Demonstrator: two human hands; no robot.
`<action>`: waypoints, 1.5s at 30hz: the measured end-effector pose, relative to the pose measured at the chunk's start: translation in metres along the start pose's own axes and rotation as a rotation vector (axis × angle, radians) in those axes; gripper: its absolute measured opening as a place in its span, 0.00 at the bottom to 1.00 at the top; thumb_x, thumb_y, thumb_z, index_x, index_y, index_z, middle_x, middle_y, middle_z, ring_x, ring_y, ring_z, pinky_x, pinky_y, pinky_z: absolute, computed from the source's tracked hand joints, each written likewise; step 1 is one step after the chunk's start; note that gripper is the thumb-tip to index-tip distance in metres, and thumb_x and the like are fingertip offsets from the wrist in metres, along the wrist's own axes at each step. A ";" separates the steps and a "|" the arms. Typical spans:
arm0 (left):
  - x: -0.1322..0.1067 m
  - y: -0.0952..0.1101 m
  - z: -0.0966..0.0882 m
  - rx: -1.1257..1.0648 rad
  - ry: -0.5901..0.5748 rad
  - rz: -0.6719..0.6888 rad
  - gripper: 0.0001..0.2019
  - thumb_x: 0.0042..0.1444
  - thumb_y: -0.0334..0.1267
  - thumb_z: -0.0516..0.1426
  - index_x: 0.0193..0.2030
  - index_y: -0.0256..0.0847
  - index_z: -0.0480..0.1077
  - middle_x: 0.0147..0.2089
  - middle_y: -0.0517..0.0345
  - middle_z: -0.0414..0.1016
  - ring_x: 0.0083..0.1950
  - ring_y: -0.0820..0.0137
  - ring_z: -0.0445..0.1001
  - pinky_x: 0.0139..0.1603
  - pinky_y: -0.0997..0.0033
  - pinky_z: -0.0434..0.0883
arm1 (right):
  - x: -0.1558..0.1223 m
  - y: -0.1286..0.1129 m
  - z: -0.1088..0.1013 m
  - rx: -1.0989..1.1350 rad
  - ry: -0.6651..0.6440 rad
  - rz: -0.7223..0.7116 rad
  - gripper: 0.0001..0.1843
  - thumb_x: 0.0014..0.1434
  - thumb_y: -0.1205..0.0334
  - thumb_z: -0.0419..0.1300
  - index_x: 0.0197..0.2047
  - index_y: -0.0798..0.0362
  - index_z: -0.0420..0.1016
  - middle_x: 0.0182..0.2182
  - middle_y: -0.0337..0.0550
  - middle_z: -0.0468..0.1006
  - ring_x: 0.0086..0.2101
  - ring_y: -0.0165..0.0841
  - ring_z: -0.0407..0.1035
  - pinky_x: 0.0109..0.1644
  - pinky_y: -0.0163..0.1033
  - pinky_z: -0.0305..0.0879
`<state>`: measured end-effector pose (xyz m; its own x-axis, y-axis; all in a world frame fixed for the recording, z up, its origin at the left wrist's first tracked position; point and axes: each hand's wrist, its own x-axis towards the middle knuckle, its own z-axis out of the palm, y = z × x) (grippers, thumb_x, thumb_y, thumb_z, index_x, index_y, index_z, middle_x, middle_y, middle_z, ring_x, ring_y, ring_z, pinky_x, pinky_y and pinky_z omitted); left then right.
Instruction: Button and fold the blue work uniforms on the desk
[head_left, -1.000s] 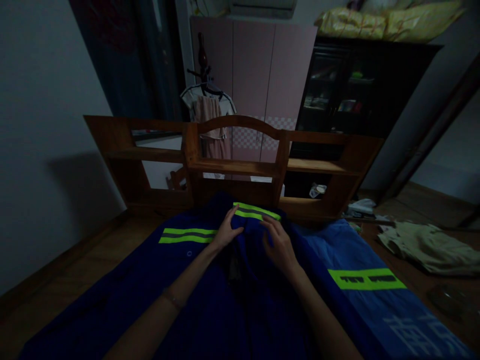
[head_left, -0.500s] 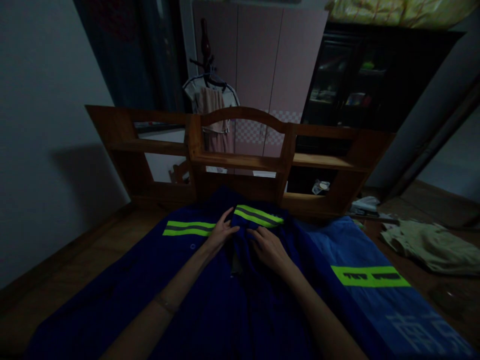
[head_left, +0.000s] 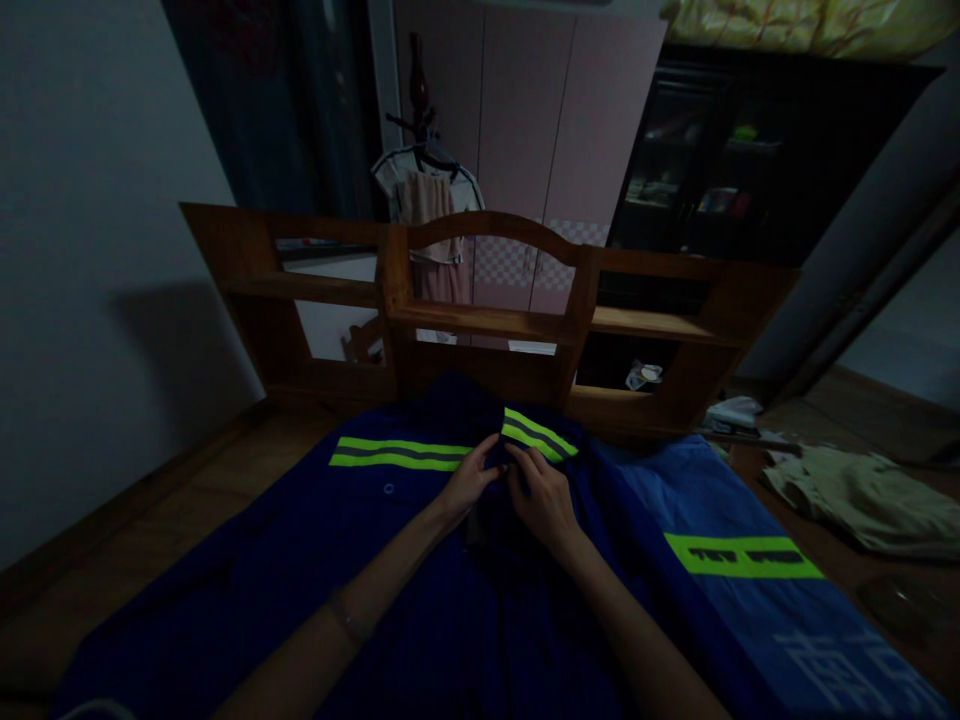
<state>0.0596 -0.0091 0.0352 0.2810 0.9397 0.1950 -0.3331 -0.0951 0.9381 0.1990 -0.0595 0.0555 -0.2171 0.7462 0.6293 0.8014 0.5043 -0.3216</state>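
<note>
A dark blue work jacket (head_left: 300, 570) with yellow-green reflective strips lies spread out before me. My left hand (head_left: 470, 480) pinches the edge of its front opening, thumb and fingers closed on the cloth near the chest strip. Close beside it, my right hand (head_left: 541, 492) has curled fingers on the other front edge, just below the right-hand reflective strip (head_left: 538, 434). The fingertips of both hands almost meet. What lies between them is too dark to make out. A round button or snap (head_left: 388, 489) shows on the jacket's left side.
A wooden headboard (head_left: 487, 322) with shelf openings stands just beyond the jacket. To the right lies a lighter blue garment (head_left: 675, 490) with a yellow-green strip. Pale green cloth (head_left: 862, 500) rests farther right. Behind are a pink wardrobe (head_left: 525, 120), a dark cabinet (head_left: 780, 170) and hanging clothes (head_left: 431, 210).
My left hand has moved right, towards my right hand, uncovering more of the left strip. The right-hand strip's inner edge has shifted right. The view has shifted slightly.
</note>
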 end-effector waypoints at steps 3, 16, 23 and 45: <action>-0.002 -0.002 0.002 0.023 0.019 -0.028 0.30 0.45 0.30 0.61 0.58 0.42 0.63 0.64 0.54 0.59 0.68 0.61 0.50 0.67 0.63 0.48 | -0.002 0.000 0.004 -0.045 0.002 0.011 0.20 0.64 0.64 0.45 0.58 0.51 0.63 0.40 0.49 0.71 0.36 0.35 0.69 0.37 0.38 0.66; -0.013 -0.002 0.007 0.039 -0.005 -0.034 0.34 0.46 0.29 0.61 0.62 0.46 0.58 0.64 0.56 0.59 0.67 0.61 0.51 0.67 0.62 0.46 | -0.004 0.002 0.005 -0.051 -0.023 0.035 0.20 0.64 0.65 0.46 0.57 0.50 0.65 0.41 0.48 0.71 0.35 0.33 0.69 0.35 0.35 0.65; -0.019 0.006 0.014 0.257 -0.110 0.116 0.31 0.51 0.34 0.58 0.63 0.48 0.57 0.67 0.61 0.52 0.68 0.64 0.48 0.68 0.67 0.44 | -0.005 0.008 0.011 0.152 0.051 0.106 0.18 0.63 0.64 0.48 0.55 0.50 0.67 0.40 0.47 0.70 0.37 0.34 0.68 0.40 0.37 0.65; 0.000 -0.021 -0.089 0.955 0.022 -0.056 0.09 0.44 0.36 0.59 0.34 0.36 0.72 0.28 0.58 0.73 0.29 0.69 0.71 0.31 0.74 0.64 | 0.021 0.044 0.000 0.704 0.144 0.263 0.22 0.63 0.50 0.49 0.58 0.47 0.66 0.53 0.45 0.64 0.51 0.34 0.61 0.56 0.40 0.59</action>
<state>-0.0131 0.0221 -0.0103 0.2540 0.9561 0.1461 0.5577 -0.2682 0.7855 0.2292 -0.0217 0.0546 0.0448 0.8403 0.5402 0.2615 0.5120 -0.8182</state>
